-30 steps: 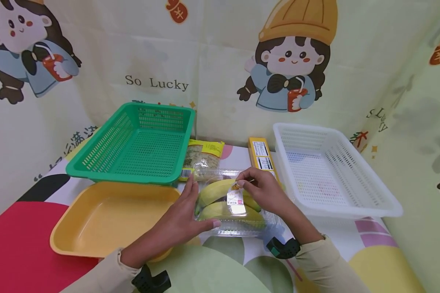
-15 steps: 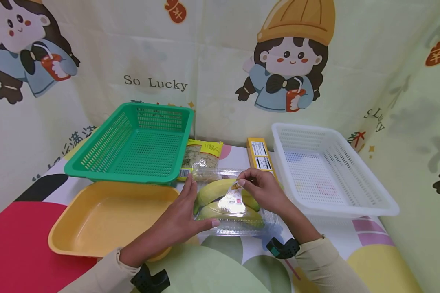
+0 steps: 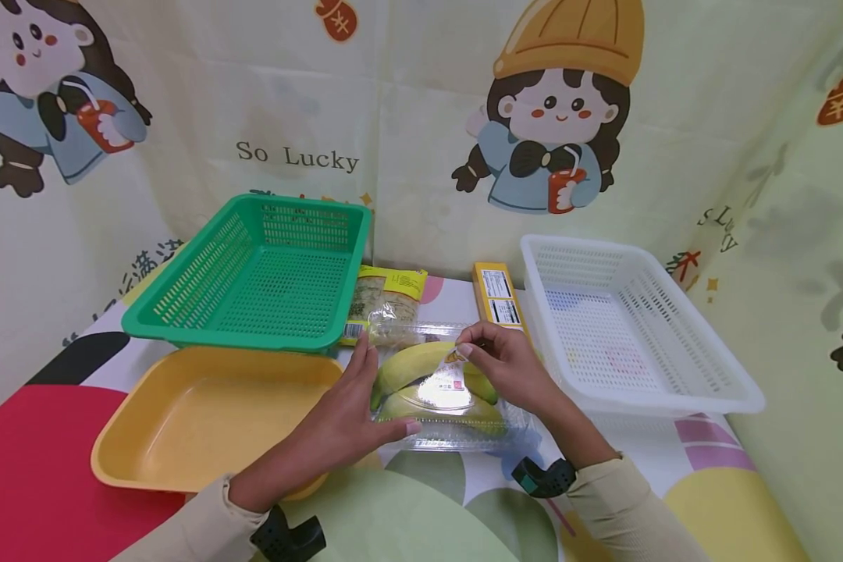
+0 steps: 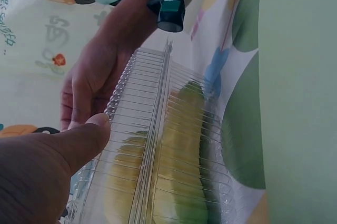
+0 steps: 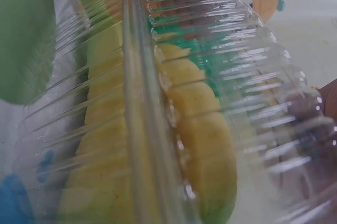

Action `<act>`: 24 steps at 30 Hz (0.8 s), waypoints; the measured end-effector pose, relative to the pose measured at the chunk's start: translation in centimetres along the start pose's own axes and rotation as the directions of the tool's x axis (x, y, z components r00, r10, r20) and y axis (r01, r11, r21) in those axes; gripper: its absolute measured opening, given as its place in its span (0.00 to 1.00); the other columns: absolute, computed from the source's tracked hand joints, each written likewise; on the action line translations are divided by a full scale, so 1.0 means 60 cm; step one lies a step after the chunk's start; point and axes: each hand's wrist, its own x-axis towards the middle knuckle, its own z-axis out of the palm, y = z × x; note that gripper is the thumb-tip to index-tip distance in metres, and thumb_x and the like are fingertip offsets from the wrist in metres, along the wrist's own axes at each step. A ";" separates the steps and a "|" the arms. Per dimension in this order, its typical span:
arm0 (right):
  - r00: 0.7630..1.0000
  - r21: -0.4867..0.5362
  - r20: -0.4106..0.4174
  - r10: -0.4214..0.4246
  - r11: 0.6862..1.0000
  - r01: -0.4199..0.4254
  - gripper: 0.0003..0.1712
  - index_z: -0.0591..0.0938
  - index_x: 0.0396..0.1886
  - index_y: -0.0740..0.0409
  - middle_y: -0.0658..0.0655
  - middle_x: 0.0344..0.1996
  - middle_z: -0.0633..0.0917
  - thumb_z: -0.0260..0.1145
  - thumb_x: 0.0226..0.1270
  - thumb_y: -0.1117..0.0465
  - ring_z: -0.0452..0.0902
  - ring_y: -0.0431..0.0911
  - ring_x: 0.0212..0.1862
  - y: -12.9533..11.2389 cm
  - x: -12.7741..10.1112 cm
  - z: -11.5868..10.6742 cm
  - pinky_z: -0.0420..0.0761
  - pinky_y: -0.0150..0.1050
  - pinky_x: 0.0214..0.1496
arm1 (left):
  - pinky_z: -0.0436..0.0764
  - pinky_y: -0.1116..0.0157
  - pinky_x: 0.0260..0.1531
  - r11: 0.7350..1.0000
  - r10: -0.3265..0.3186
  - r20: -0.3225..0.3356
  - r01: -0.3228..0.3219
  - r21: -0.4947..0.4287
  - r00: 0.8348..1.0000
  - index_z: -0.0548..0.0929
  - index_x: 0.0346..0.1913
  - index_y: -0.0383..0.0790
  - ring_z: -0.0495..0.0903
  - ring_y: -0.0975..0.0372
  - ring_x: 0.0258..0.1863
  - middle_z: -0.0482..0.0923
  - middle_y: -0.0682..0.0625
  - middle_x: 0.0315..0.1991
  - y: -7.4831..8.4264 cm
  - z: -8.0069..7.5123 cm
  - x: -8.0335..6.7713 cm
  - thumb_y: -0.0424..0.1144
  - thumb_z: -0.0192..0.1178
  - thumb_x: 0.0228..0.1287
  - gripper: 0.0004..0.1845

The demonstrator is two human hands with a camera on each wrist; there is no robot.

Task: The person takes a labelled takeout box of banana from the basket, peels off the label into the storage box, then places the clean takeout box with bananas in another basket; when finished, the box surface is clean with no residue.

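A clear plastic clamshell box lies in the middle of the table in the head view, with bananas inside. On its lid is a white sticker label, partly washed out by glare. My right hand pinches the label's upper corner between thumb and index finger. Along the box's left side, my left hand rests with fingers straight, its thumb touching the front of the lid. The left wrist view shows that thumb against the ribbed edge. Ribbed plastic and a banana fill the right wrist view, which hides the pinch.
A green basket stands back left, with a yellow-orange tub in front of it. Behind the box lie a yellow-topped food packet and a narrow orange box. At right stands a white basket.
Both hands keep their places on the box. The label's pinched upper corner looks slightly more lifted and folded than a second ago, and glare now covers more of the lid.
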 end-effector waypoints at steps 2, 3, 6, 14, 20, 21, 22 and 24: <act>1.000 0.003 -0.002 0.000 1.000 0.000 0.03 0.81 0.40 0.64 0.57 0.35 0.82 0.63 0.69 0.68 0.75 0.55 0.37 0.000 0.000 -0.001 0.76 0.31 0.36 | 0.62 0.47 0.65 1.000 0.001 0.002 -0.001 0.002 1.000 0.38 0.75 0.35 0.46 0.45 0.73 0.27 0.44 0.77 0.001 0.000 0.000 0.60 0.72 0.51 0.64; 1.000 0.001 -0.003 -0.003 1.000 0.003 0.04 0.81 0.40 0.64 0.57 0.35 0.82 0.63 0.69 0.68 0.76 0.56 0.37 -0.001 -0.001 -0.001 0.76 0.31 0.36 | 0.62 0.47 0.65 1.000 0.001 0.003 -0.001 0.002 1.000 0.39 0.75 0.35 0.46 0.45 0.73 0.27 0.44 0.77 0.002 0.000 0.001 0.60 0.72 0.51 0.64; 1.000 -0.011 -0.006 -0.010 1.000 0.010 0.03 0.82 0.39 0.64 0.57 0.36 0.83 0.64 0.68 0.68 0.77 0.56 0.37 -0.001 0.000 -0.001 0.78 0.31 0.37 | 0.62 0.46 0.65 1.000 0.001 0.007 -0.001 0.004 1.000 0.39 0.75 0.35 0.46 0.45 0.73 0.27 0.43 0.77 0.002 -0.001 0.002 0.59 0.72 0.51 0.64; 0.999 -0.040 0.024 0.027 0.999 -0.026 0.08 0.82 0.43 0.65 0.56 0.38 0.84 0.68 0.65 0.67 0.79 0.49 0.38 -0.004 0.004 0.002 0.81 0.35 0.43 | 0.61 0.44 0.64 1.000 0.006 0.002 -0.006 -0.009 1.000 0.40 0.76 0.34 0.44 0.44 0.73 0.26 0.43 0.77 -0.002 -0.003 0.001 0.60 0.71 0.52 0.64; 0.997 -0.077 0.077 0.008 0.997 -0.002 0.11 0.84 0.45 0.63 0.55 0.41 0.84 0.69 0.61 0.71 0.79 0.48 0.39 -0.005 0.004 0.002 0.82 0.37 0.44 | 0.62 0.44 0.64 1.000 0.002 0.000 -0.002 -0.002 1.000 0.43 0.76 0.32 0.46 0.44 0.73 0.29 0.42 0.77 -0.003 -0.001 0.002 0.60 0.71 0.51 0.63; 0.997 -0.085 0.082 -0.002 0.996 0.009 0.11 0.84 0.44 0.63 0.55 0.41 0.84 0.69 0.61 0.72 0.79 0.47 0.39 -0.005 0.004 0.001 0.82 0.37 0.44 | 0.62 0.44 0.64 1.000 0.003 -0.001 -0.003 -0.003 1.000 0.43 0.76 0.31 0.46 0.44 0.73 0.29 0.42 0.77 -0.002 -0.001 0.002 0.60 0.71 0.51 0.63; 0.996 -0.093 0.086 -0.011 0.995 0.019 0.10 0.85 0.43 0.63 0.54 0.40 0.84 0.69 0.61 0.72 0.80 0.47 0.39 -0.006 0.003 0.001 0.82 0.37 0.44 | 0.62 0.44 0.64 1.000 0.005 -0.002 -0.005 -0.003 1.000 0.43 0.75 0.31 0.46 0.44 0.73 0.29 0.41 0.77 -0.002 0.000 0.002 0.60 0.71 0.51 0.63; 0.996 -0.113 0.090 -0.026 0.993 0.036 0.08 0.86 0.40 0.62 0.53 0.38 0.85 0.69 0.62 0.71 0.80 0.46 0.39 -0.006 0.002 0.000 0.82 0.37 0.44 | 0.62 0.44 0.64 1.000 0.008 -0.003 -0.008 -0.006 1.000 0.43 0.75 0.31 0.46 0.44 0.73 0.29 0.41 0.77 -0.001 0.000 0.002 0.60 0.71 0.52 0.63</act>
